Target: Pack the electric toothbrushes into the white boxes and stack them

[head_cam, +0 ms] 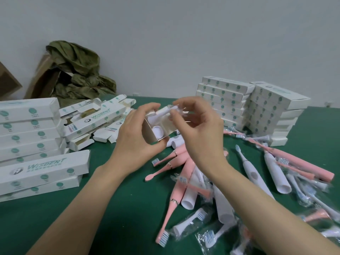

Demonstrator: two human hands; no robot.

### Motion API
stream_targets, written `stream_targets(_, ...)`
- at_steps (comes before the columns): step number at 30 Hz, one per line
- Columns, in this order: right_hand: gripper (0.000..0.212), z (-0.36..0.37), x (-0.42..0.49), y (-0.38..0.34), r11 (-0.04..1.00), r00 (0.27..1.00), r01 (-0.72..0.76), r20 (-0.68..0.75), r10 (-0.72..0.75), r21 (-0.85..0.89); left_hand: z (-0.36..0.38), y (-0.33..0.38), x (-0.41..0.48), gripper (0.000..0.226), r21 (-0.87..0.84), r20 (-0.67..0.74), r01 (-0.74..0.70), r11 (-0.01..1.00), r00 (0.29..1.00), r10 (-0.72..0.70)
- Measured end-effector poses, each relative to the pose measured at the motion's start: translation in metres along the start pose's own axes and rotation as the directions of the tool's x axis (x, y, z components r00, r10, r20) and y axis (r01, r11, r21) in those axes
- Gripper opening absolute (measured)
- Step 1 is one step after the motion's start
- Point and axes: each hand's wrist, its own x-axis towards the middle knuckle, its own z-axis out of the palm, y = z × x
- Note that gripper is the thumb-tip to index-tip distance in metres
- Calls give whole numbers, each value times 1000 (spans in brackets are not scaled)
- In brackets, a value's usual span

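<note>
My left hand (136, 133) grips an open white box (156, 129) end-on above the green table; a white toothbrush base (158, 131) shows inside it. My right hand (196, 126) pinches a bagged white brush head (170, 109) at the box's open mouth. Pink toothbrushes (176, 183) and white toothbrushes (257, 173) lie loose on the table below and to the right of my hands, mixed with bagged brush heads (191, 221).
Closed white boxes are stacked at the left (27, 133) and at the back right (257, 107). Open empty boxes (97, 118) are heaped behind my left hand. A cardboard carton with olive green wrapping (73, 74) leans on the wall. The green table (119, 218) extends to the front left.
</note>
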Motion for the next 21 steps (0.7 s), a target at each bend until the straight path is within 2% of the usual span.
stream_targets(2, 16, 7, -8, 2, 981, 989, 128, 90, -116, -144, 1, -1, -1, 62, 4, 10, -13, 1000, 1000, 13)
stream_targets(4, 22, 13, -15, 5, 882, 942, 291, 274, -196, -372, 3, -2, -4, 60, 43, 31, -36, 998, 999, 34)
stream_targets(6, 32, 10, -16, 8, 811, 889, 339, 445, -111, -476, 7, -4, -6, 61, 70, 52, -40, 997, 998, 36)
stream_targets(7, 36, 5, -13, 8, 826, 868, 317, 493, -55, -466, 8, -5, -6, 60, 79, 54, -37, 996, 998, 33)
stream_targets(9, 39, -11, -4, 5, 900, 889, 189, 457, 12, -392, 8, -8, -6, 60, 97, 40, -30, 995, 999, 27)
stream_targets(11, 35, -32, 11, 6, 931, 960, 52, 273, 53, -362, 8, -11, -5, 67, 127, 34, -36, 991, 999, 32)
stream_targets(12, 30, -43, 19, 11, 915, 979, -2, 187, 85, -403, 8, -12, -5, 68, 139, 32, -39, 990, 999, 35)
stream_targets(14, 25, -64, 32, 29, 801, 972, -100, 113, 204, -591, 9, -13, -6, 68, 149, 34, -41, 988, 999, 36)
stream_targets(16, 21, -80, 36, 51, 618, 888, -175, 148, 435, -766, 11, -13, -7, 69, 152, 40, -39, 988, 999, 34)
stream_targets(18, 22, -88, 31, 68, 502, 781, -164, 199, 592, -850, 12, -13, -7, 70, 149, 45, -36, 988, 999, 29)
stream_targets(21, 45, -89, 23, 85, 489, 681, 25, 373, 630, -872, 10, -14, -7, 70, 142, 34, -33, 989, 999, 28)
